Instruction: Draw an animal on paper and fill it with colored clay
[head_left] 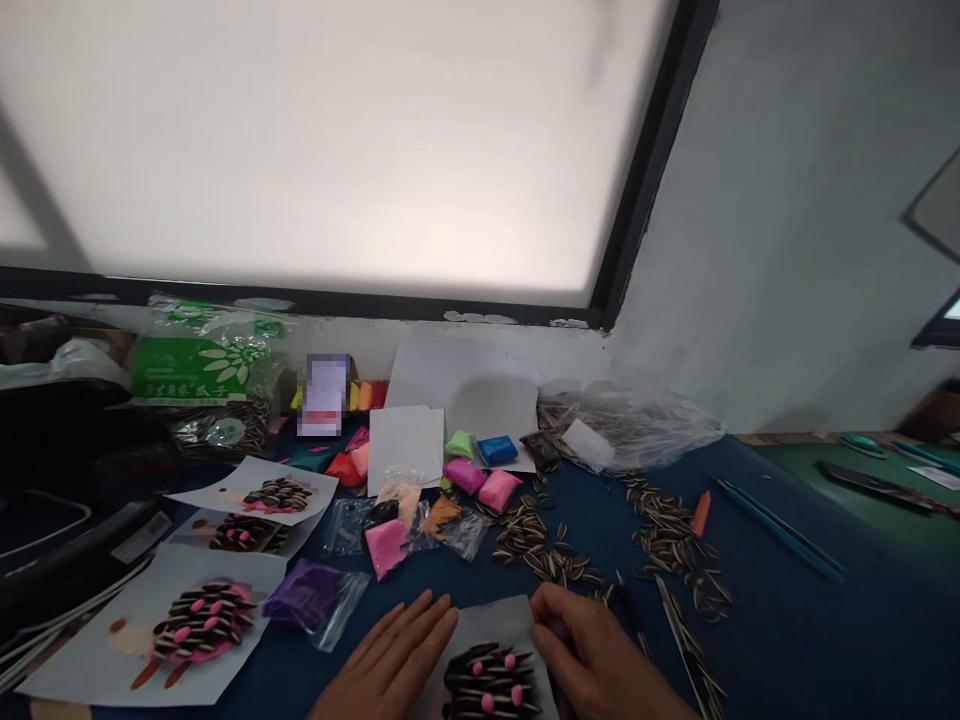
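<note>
In front of me lies a white paper sheet (491, 620) bearing a hedgehog-like figure (491, 680) of dark striped sunflower seeds with small pink clay balls; its lower part is cut off by the frame. My left hand (394, 655) rests flat along the sheet's left side, fingers stretched out. At the right edge my right hand (592, 650) is closed, its bent fingers and thumb at the paper's border. Loose sunflower seeds (525, 535) are scattered beyond it. A purple clay packet (304, 597) lies to the left of my left hand.
Similar seed pictures (202, 620) lie at the left. Several colourful clay packets (465, 475), an opened pink one (388, 548) and a bag of seeds (630, 425) are farther back. Blue tweezers (780, 530) and metal tweezers (682, 650) lie at the right. A phone (324, 395) stands near the wall.
</note>
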